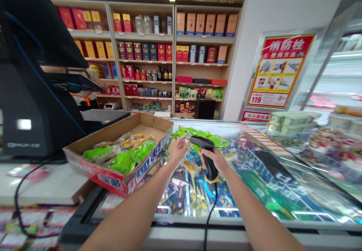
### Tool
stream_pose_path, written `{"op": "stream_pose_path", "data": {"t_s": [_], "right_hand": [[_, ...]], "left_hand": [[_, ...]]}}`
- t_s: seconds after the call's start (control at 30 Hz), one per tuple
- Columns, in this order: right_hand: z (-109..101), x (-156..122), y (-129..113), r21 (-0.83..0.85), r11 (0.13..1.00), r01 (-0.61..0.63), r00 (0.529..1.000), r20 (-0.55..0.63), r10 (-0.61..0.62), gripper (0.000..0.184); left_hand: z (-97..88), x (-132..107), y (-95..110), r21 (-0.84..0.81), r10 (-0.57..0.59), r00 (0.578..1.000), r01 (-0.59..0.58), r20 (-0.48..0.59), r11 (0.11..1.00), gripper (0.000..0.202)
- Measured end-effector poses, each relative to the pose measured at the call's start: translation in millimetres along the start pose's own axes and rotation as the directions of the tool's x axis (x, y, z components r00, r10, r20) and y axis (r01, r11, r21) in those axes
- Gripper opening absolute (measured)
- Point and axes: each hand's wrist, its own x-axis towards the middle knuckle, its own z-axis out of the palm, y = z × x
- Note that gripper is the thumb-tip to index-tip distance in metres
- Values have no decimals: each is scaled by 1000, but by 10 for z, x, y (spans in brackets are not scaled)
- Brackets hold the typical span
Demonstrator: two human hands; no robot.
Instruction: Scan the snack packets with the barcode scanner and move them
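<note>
My right hand (215, 159) is wrapped round the grip of a black barcode scanner (201, 142), its head pointing left toward my other hand. From the scanner's base a dark cord runs down over the counter's front edge. Pinched in my left hand (178, 151) is a clear snack packet (190, 166) with something yellow in its lower end; the packet's upper part is blurred. Just behind both hands, green packets (212, 137) lie on the glass counter top. To the left, an open cardboard box (154, 122) holds more green and yellow packets.
A glass-topped freezer counter (181, 213) spans the front, with colourful packs beneath the glass. At left stands a black till monitor (39, 92). A dark phone-like slab (273, 165) and egg cartons (291, 121) are at right. Behind, a person's arm (96, 79) shows near stocked shelves.
</note>
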Motion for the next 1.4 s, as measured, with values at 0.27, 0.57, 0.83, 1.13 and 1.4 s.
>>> {"op": "stream_pose_path", "data": {"t_s": [0.27,0.57,0.83,1.13,1.4], "right_hand": [[296,4,-211,21,1000,-4,1000,-6,4,34],[1100,162,-407,26,999,40,972,232,-44,29],[1259,84,-300,77,997,24,962,269,-43,28],[342,115,-219,97,995,24,988,-152,-9,30],[78,69,-4,114,993,16,972,-236,11,31]], "left_hand": [[-224,-63,962,716,352,928,-161,-125,679,56],[-1204,-254,1928,943,570,756,201,-321,265,64],[-969,-352,1827,979,616,764,103,-192,178,59],[-8,-150,710,853,343,917,-337,202,398,51],[45,12,19,874,16,997,-73,74,480,19]]}}
